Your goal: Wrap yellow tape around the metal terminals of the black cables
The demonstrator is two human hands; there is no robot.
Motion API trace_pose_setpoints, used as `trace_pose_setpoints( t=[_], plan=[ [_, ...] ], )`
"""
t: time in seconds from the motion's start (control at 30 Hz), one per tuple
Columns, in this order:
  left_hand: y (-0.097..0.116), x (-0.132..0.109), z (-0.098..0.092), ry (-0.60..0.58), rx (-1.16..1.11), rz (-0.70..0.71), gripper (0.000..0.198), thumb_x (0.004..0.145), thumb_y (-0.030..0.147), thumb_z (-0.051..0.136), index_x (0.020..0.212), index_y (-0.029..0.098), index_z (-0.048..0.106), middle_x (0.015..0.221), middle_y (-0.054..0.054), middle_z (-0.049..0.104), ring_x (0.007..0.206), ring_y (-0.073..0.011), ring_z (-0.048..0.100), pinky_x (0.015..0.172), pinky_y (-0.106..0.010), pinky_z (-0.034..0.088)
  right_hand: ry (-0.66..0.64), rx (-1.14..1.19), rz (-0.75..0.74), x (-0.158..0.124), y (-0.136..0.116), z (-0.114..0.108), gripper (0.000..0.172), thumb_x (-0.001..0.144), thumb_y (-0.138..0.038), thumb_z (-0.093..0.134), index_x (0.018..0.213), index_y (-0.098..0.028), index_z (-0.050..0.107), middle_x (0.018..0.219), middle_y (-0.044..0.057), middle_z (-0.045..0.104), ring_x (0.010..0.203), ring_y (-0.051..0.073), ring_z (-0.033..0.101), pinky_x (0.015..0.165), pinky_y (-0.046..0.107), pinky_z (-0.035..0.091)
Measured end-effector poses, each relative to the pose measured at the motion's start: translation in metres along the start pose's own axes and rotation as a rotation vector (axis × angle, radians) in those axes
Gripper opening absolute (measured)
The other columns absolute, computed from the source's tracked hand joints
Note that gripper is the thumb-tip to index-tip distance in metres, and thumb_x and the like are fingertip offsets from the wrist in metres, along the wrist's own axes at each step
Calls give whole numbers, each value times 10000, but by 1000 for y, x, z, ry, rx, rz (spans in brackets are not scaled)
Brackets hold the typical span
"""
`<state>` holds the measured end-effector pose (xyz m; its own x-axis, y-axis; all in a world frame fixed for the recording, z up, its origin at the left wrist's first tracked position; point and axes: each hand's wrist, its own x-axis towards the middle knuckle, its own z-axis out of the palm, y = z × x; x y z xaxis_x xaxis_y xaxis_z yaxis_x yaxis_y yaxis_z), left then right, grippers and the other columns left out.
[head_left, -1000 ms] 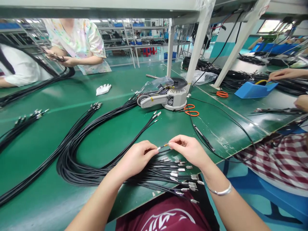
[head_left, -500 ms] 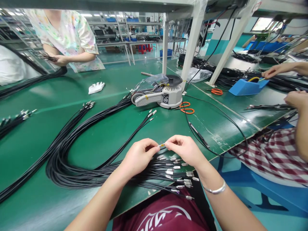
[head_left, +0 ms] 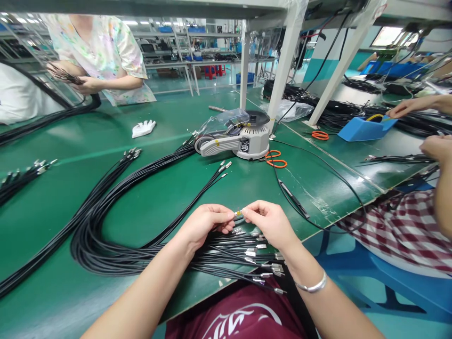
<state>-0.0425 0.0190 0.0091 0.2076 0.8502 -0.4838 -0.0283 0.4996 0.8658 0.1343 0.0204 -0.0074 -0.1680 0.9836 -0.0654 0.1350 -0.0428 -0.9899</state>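
Note:
My left hand (head_left: 205, 226) and my right hand (head_left: 264, 223) meet over the near edge of the green table (head_left: 106, 141), both pinching the metal tip of one black cable (head_left: 238, 215). A small yellowish strip shows on that tip between the fingers. Under my hands lies a bundle of black cables (head_left: 148, 254) whose silver-tipped ends (head_left: 261, 263) fan out toward the table edge. The bundle curves left and back up the table.
A grey tape dispenser (head_left: 240, 139) stands mid-table with orange scissors (head_left: 277, 160) beside it. A white glove (head_left: 143, 128) lies farther back. More cable bundles (head_left: 21, 176) lie at left. Another person (head_left: 102, 52) handles cables across the table; a person in a checked garment (head_left: 406, 230) sits at right by a blue bin (head_left: 363, 128).
My hands have closed in on each other around the cable tip, and less of the tip shows between them. The view has shifted slightly.

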Motion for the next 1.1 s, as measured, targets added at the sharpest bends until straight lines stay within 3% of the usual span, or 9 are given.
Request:
trace_pose_setpoints(
  t=[0.1, 0.3, 0.43, 0.57, 0.87, 1.0, 1.1],
  plan=[
    [-1, 1, -2, 2, 7, 28, 202, 624, 301, 752, 670, 116, 686, 610, -42, 663, 545, -104, 580, 588, -228, 456, 15, 18, 6, -1, 1, 2, 204, 750, -344, 654, 700, -147, 658, 651, 20, 656, 630, 152, 583, 641, 281, 459],
    [5, -1, 1, -75, 298, 184, 200, 682, 336, 702, 660, 139, 678, 591, -15, 634, 546, -106, 531, 581, -234, 424, 34, 7, -13, -4, 4, 1, 205, 762, -343, 649, 694, -150, 653, 647, 23, 653, 635, 157, 585, 643, 281, 464],
    [0, 1, 4, 15, 171, 170, 215, 635, 333, 724, 645, 126, 667, 560, -6, 620, 538, -103, 520, 590, -238, 430, 80, 5, -25, -4, 5, 4, 212, 766, -346, 645, 685, -150, 653, 658, 27, 655, 651, 160, 586, 654, 278, 465],
    [-3, 0, 5, 34, 100, 128, 228, 629, 339, 728, 669, 121, 674, 600, -20, 649, 574, -115, 546, 634, -254, 452, 38, 7, -11, -2, 6, 4, 200, 761, -339, 647, 709, -146, 666, 670, 30, 666, 659, 162, 594, 662, 280, 469],
    [6, 3, 9, -10, 456, 233, 208, 709, 340, 629, 711, 135, 666, 614, -2, 614, 583, -123, 533, 598, -242, 426, -92, -105, -19, 1, 1, -12, 187, 767, -326, 635, 686, -159, 654, 663, 9, 647, 640, 145, 562, 640, 267, 443],
    [5, 4, 7, -38, 668, 237, 253, 783, 379, 532, 765, 157, 651, 662, -2, 623, 590, -131, 546, 577, -237, 424, -89, -101, -53, 1, 6, -13, 176, 769, -322, 638, 696, -162, 652, 679, 9, 649, 663, 149, 566, 658, 268, 447],
    [6, 1, 7, -86, 861, 321, 296, 856, 360, 432, 744, 179, 637, 664, 11, 611, 617, -126, 536, 606, -229, 406, -93, -84, -39, 2, 8, -12, 161, 767, -306, 638, 693, -163, 647, 678, 7, 650, 658, 144, 567, 652, 262, 445]
  ],
)
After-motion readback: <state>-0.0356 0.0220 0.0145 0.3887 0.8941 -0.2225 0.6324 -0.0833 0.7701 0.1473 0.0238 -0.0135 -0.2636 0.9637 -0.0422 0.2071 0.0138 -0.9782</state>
